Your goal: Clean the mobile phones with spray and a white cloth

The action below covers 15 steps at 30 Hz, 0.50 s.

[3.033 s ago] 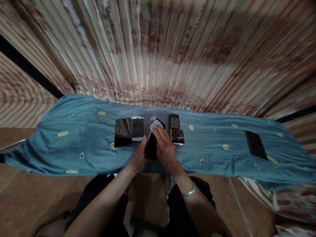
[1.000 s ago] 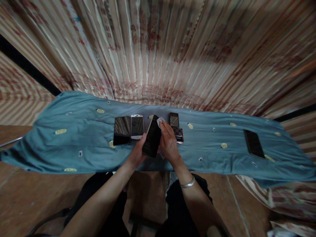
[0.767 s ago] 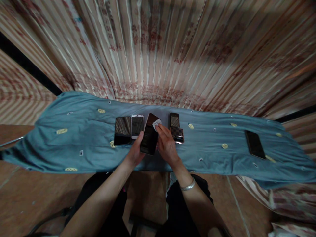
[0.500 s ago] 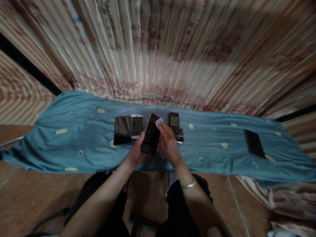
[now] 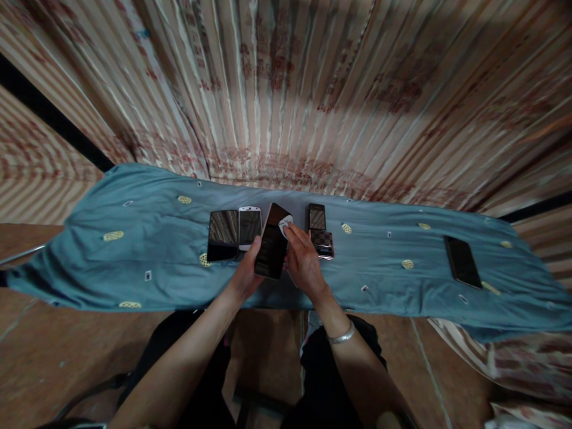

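A long table (image 5: 134,238) draped in a blue-grey cloth (image 5: 379,280) dotted with small yellow motifs runs across the view, set against a pleated, striped curtain (image 5: 290,89) in pink and cream; the floor (image 5: 53,345) below is reddish-brown.

The dark phone (image 5: 271,241) is raised above the middle of the table, tilted with its glossy black screen toward the camera. The left hand (image 5: 247,271) grips its lower left edge, fingers closed around it. The right hand (image 5: 304,259) presses a small white wipe (image 5: 284,225) against the phone's upper right corner, fingers pinched on the wipe.

On the cloth to the left lie a black phone (image 5: 222,235) and a white phone (image 5: 249,227) side by side; just right of the hands lies a flip phone (image 5: 319,229) with a checkered lower half. Another dark phone (image 5: 462,261) lies well apart toward the right end.

Most of the wipe is hidden behind the fingers, and the left hand's fingers disappear behind the held phone.
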### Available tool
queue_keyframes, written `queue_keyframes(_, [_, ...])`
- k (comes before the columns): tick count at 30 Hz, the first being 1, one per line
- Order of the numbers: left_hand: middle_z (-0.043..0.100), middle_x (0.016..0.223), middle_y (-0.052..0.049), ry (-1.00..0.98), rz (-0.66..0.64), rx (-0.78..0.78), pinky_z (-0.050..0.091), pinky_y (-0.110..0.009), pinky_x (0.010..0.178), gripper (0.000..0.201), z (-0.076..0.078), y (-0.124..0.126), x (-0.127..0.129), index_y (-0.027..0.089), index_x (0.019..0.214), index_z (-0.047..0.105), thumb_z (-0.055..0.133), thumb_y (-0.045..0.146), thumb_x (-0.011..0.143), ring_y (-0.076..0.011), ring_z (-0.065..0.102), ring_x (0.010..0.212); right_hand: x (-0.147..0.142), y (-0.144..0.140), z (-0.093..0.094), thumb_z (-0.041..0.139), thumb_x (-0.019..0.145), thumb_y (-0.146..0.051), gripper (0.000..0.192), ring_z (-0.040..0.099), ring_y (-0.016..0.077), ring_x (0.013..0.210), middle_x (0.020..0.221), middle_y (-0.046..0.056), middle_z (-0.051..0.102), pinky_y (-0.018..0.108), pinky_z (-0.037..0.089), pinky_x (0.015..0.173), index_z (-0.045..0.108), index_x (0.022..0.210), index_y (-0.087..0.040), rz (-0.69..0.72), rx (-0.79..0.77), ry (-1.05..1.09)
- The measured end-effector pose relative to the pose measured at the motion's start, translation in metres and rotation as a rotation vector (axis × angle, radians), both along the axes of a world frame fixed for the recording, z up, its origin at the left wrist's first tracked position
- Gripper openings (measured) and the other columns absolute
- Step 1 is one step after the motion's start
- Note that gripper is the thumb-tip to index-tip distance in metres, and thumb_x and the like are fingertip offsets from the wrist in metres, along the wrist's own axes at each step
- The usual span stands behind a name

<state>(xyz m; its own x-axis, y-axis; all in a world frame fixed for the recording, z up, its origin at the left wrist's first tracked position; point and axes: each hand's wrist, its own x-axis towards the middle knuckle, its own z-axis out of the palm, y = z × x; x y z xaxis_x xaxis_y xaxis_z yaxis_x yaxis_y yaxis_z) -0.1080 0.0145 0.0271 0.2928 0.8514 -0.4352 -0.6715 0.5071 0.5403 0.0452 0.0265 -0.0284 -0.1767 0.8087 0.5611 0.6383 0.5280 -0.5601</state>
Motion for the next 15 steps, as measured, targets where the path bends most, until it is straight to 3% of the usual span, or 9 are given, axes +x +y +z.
queue_keyframes(11, [0.076,0.124,-0.012,-0.013,0.088,0.035,0.055,-0.041,0.102,0.056,-0.0006,0.0059,-0.0024,0.015,0.142,0.063,0.048,0.051,0.101,-0.0288,0.071,0.114,-0.0077,-0.0053,-0.0014,0.041,0.096,-0.008,0.06,0.048,0.0238,0.146,0.151,0.012,0.058,0.05,0.045,0.121,0.049,0.153,-0.023,0.098,0.003,-0.025])
queue_keyframes(15, [0.076,0.123,-0.011,-0.01,0.068,0.036,0.056,-0.04,0.1,0.053,0.0041,0.0041,-0.0014,0.016,0.142,0.063,0.043,0.047,0.104,-0.0276,0.072,0.113,-0.0065,-0.0039,-0.0001,0.039,0.094,-0.006,0.061,0.049,0.0236,0.145,0.149,0.012,0.059,0.05,0.045,0.121,0.051,0.152,-0.022,0.054,0.035,-0.02])
